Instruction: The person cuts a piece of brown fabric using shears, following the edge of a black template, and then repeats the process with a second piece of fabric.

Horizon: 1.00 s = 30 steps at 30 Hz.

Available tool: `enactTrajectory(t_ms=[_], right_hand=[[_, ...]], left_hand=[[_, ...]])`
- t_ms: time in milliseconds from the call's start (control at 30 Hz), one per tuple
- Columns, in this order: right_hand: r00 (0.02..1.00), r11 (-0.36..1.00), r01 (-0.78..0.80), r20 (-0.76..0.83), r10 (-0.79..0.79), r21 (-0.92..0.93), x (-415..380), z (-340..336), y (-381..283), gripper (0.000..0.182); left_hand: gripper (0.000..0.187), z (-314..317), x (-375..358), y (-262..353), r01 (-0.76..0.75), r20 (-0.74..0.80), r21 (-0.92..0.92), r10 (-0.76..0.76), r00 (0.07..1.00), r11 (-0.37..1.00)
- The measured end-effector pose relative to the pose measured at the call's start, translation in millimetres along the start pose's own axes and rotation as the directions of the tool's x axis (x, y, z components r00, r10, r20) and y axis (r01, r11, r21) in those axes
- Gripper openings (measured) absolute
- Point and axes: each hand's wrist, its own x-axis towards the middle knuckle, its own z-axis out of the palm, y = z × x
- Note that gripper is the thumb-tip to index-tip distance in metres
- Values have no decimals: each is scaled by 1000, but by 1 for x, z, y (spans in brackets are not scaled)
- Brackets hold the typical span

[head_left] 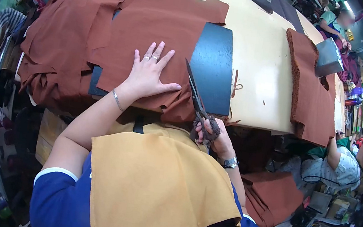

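Observation:
My left hand (152, 73) lies flat with spread fingers on a large piece of rust-brown fabric (160, 24). In my right hand (213, 133), near the table's front edge, is a pair of scissors (196, 95) with dark cloth wrapped round the handles. Their blades point away from me, along the fabric's right edge. Under the fabric lies a dark blue-black board (214, 67), bare on its right side. The fabric bunches up between my left hand and the scissors.
More rust-brown fabric (64, 31) is heaped on the left of the pale table (261, 87). At right, a metal block (328, 58) sits on a thick fabric stack (313, 93). Fabric scraps (237, 86) lie beside the board. One person (343, 163) is at right, another (332, 25) farther back.

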Motion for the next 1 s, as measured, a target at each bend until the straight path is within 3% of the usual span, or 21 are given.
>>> enactTrajectory(t_ms=[167,300,600,900,1000], right_hand=[[999,999,-3,-35,1,-51,0,-1,4,31],[997,999,37,-61,-36,24,-6,9,8,25],[998,999,35,-60,-34,3,-1,12,5,30],[994,995,63,-90,-56,76,-6,19,12,29],[995,998,52,-83,-50,24,-5,19,9,29]], left_hand=[[104,-2,0,1,5,19,-6,-5,1000,1000],[104,-2,-1,4,30,15,-5,-30,999,1000],[104,1,-10,17,60,4,-1,-60,998,998],[93,-16,8,10,107,134,-4,-106,985,994],[91,-17,28,-20,-82,87,37,78,993,996]])
